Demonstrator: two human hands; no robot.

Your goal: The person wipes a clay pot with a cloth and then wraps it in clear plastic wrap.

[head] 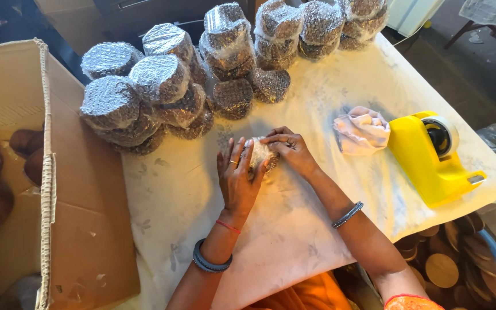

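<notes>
A cloth-covered bench [317,229] carries wrapped bundles [162,86] across the frame's top, a crumpled cloth [361,131] and a yellow tape dispenser [431,158] at right.

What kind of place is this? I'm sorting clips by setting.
Probably a small packing workshop, perhaps home-based. Both hands, left hand and right hand, press on a plastic-wrapped bundle on a cloth-covered table, beside stacks of wrapped bundles, a yellow tape dispenser and an open cardboard box.

Left hand [237,178] and right hand [290,150] cupped plastic-wrapped bundle [259,154] on white cloth-covered table [294,229]. Wrapped stacks [162,80] behind; yellow tape dispenser [431,155] right; cardboard box [70,189] left.
</notes>
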